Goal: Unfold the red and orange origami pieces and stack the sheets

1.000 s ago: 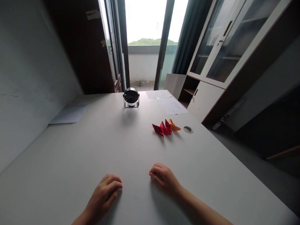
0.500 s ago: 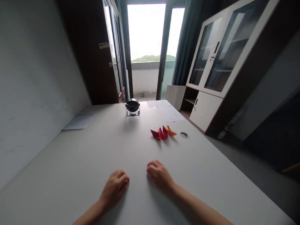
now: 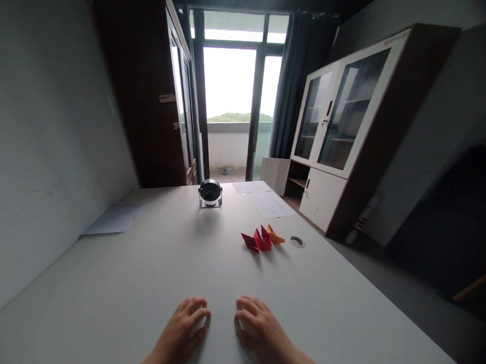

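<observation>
On the white desk (image 3: 150,285), right of centre, found red folded paper (image 3: 263,241) standing on its edges, just beside orange folded paper (image 3: 277,237) at its far right. Unable to resolve touching from mere overlap in view. Judged as already creased into shape, pointed tips up. Saw nothing picked up, nothing being folded or shifted at this moment; read as a pause. Cannot judge from shape alone anything left to do on the paper.

Recorded left hand (image 3: 180,327) and right hand (image 3: 263,328) low on the near side, almost mirrored, turned inward and apart from each other, forearms angled in from the bottom of view. Noted loosely bent fingers on both, thumbs parted from forefingers, grasping nothing: released, not clenched. Unable to confirm how much of either palm meets the desk; probably resting lightly. Placed right hand nearer to the red folded paper, yet well apart from it.

Logged also: grommet (image 3: 297,242) just right of the orange folded paper, loose sheets (image 3: 276,206) farther back, round metal-framed device (image 3: 211,191) near the far edge, left of the paper
</observation>
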{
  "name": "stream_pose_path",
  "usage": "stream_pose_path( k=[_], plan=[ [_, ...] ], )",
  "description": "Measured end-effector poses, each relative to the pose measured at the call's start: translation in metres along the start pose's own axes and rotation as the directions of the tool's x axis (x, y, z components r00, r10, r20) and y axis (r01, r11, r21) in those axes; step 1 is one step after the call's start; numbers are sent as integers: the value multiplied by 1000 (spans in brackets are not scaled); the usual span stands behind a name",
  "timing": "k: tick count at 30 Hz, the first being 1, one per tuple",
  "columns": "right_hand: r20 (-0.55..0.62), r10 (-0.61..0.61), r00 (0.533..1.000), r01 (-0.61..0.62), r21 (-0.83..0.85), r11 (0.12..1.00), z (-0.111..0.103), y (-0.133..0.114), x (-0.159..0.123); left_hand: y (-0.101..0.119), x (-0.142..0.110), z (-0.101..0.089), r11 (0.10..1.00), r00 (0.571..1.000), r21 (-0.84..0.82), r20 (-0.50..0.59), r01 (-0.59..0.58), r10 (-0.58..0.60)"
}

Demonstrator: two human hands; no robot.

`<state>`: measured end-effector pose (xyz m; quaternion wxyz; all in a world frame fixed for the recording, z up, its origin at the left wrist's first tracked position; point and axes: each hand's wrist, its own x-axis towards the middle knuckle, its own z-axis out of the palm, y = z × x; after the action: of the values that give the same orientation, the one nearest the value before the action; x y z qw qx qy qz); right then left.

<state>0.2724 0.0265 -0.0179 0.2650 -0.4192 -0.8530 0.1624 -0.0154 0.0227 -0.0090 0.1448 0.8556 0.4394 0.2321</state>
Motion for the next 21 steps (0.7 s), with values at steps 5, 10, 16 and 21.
stream_pose_path(
  k=[5, 10, 16, 21],
  plan=[
    [22, -45, 999, 46, -23, 999, 2, 2, -1, 6, 1, -2, 1000, 999, 7, 26, 22, -23],
    [13, -128, 992, 129, -36, 991, -3, 11, 1, 13, -2, -1, 998, 999, 48, 36, 27, -29],
    [-12, -126, 992, 125, -61, 990, -4, 18, 3, 8, -2, 6, 998, 999, 70, -43, 8, -5],
    [99, -156, 983, 167, -121, 979, 3, 23, 19, -4, -1, 16, 994, 998, 105, -59, 6, 0]
  ],
)
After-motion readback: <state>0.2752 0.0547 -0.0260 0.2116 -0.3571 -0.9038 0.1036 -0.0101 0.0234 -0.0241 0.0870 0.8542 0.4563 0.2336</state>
